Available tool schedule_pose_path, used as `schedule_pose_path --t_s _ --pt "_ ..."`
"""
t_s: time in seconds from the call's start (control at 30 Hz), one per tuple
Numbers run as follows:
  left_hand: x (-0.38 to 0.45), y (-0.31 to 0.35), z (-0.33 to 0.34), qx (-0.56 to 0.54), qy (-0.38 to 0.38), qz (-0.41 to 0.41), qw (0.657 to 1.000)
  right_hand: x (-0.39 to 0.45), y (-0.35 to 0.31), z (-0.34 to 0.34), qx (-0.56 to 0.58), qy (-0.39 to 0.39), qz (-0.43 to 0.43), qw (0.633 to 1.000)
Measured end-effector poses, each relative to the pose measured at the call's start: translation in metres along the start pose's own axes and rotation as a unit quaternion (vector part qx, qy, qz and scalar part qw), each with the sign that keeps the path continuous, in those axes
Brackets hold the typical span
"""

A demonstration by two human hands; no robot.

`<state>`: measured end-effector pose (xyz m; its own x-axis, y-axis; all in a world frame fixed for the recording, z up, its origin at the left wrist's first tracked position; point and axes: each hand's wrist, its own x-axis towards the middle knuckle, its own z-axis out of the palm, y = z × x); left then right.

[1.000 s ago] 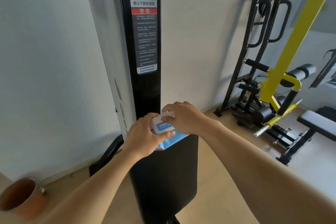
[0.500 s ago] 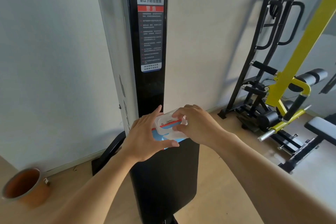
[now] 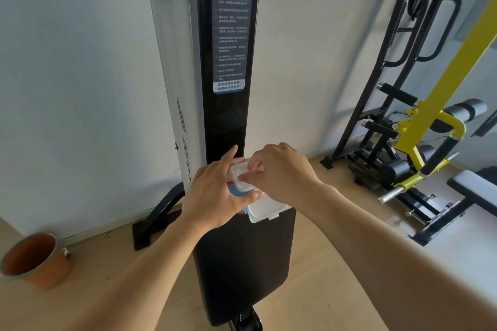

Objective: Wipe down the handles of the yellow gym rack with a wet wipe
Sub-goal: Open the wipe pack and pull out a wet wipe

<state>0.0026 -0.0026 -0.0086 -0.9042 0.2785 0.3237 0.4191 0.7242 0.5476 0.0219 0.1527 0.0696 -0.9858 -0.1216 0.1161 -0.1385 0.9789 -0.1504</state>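
My left hand (image 3: 215,193) grips a blue and white wet wipe pack (image 3: 236,188) from the left, held in front of a tall black machine column. The pack's white plastic lid (image 3: 265,209) hangs flipped open below my right hand (image 3: 279,174). The fingertips of my right hand pinch at the pack's opening; a wipe there is too hidden to tell. The yellow gym rack (image 3: 441,107) stands at the right, with a black-gripped curved handle (image 3: 443,145) and a chrome bar end (image 3: 390,195) low down.
The black column (image 3: 231,105) with a warning label stands directly ahead against the white wall. A black frame rack (image 3: 398,62) leans on the wall at right. A padded bench (image 3: 476,188) sits far right. An orange bucket (image 3: 35,258) rests on the wooden floor at left.
The pack's white lid has been flipped open and now hangs down under my right hand. My right fingers moved onto the opening. The view drifted a little to the left.
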Motion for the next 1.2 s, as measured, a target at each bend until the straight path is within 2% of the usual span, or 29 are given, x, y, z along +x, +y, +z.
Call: schedule_pose_path --t_s 0.3,0.5,0.7,0.87,0.93,1.07,1.2 --pt "0.000 -0.002 0.001 -0.007 0.004 0.006 1.000 0.004 -0.016 -0.002 0.004 -0.034 0.048 0.998" --pt "-0.001 -0.003 0.004 -0.007 0.009 0.009 1.000 -0.001 -0.034 -0.004 -0.102 -0.010 0.031 0.994" --pt "-0.004 0.003 0.001 -0.014 0.024 0.001 1.000 -0.006 -0.042 -0.001 -0.086 -0.033 0.057 0.994" --pt "-0.003 0.001 0.002 -0.015 0.021 0.002 1.000 -0.009 -0.040 0.000 -0.121 0.001 0.035 0.992" --pt "-0.003 -0.003 0.004 -0.009 0.025 0.020 0.999 -0.007 -0.035 0.001 -0.104 0.009 0.038 0.994" --pt "0.000 -0.008 0.008 0.006 0.043 0.062 0.997 0.000 -0.013 -0.005 0.016 0.020 0.071 0.997" --pt "0.000 -0.009 0.009 -0.006 0.063 0.066 0.996 -0.002 0.000 -0.008 0.079 0.029 0.059 0.995"
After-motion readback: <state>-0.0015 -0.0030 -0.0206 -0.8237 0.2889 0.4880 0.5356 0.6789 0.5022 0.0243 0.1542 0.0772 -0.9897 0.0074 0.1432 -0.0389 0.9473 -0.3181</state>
